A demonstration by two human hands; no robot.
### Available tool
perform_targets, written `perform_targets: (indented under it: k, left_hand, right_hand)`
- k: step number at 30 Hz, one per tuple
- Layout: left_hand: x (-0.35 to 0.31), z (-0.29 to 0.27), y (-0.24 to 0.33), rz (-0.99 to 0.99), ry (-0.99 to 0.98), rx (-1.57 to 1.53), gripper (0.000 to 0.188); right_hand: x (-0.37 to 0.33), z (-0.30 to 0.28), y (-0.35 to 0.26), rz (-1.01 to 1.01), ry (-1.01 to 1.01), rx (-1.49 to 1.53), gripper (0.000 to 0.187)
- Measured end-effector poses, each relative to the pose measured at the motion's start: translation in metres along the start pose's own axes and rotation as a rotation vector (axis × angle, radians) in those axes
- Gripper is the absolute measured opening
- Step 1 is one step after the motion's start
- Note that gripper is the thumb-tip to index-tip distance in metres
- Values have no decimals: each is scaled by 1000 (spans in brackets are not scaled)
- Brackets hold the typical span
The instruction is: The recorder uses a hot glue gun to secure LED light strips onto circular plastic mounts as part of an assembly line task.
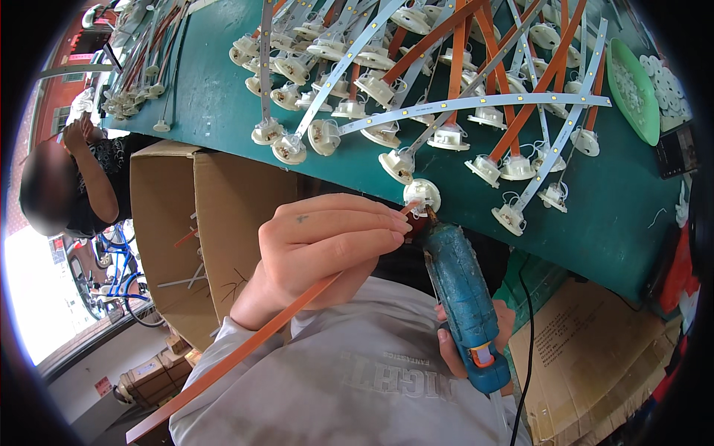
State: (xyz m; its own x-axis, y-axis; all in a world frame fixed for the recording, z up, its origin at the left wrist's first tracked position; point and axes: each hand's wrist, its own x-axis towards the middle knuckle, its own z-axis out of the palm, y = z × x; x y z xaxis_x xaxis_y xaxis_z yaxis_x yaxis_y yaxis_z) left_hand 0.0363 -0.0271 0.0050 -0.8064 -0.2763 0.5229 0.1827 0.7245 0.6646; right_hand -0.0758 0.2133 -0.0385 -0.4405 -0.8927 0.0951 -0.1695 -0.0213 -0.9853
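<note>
Between the fingers of my left hand point(323, 241) is an LED strip point(245, 346), its orange-brown back side showing. It slants down to the lower left across my shirt. At its upper end sits a round white end cap point(422, 195), by the green table's front edge. My right hand point(450, 349) is wrapped round a worn blue hot glue gun point(461, 290), mostly hidden behind it. The gun's nozzle touches or nearly touches the cap's lower side; I cannot tell which.
On the green table point(208, 89) lie many LED strips with white caps point(446, 137), crossing each other. A green tray point(632, 91) of small white parts stands at the far right. Cardboard boxes point(230, 223) flank me. A black cord point(529, 320) hangs at right. Another person point(89, 178) is at left.
</note>
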Motion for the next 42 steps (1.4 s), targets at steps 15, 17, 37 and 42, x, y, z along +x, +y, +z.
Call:
perform_targets:
  k: [15,17,37,42]
  left_hand:
    - [-3,6,-2,94,7,-30,31]
    - [-3,6,-2,105,7,-27,31]
    - [-4,7,1,92,25,11,33]
    - [-5,7,1,99,29,10,32]
  right_hand:
    - [2,5,-15,22,-22,-106,25]
    - [1,7,-15,8,-17,-111,30]
    - [-2,9,-23,7,-26,-147,27]
    - [0,8,-25,-16,-29,-198,26]
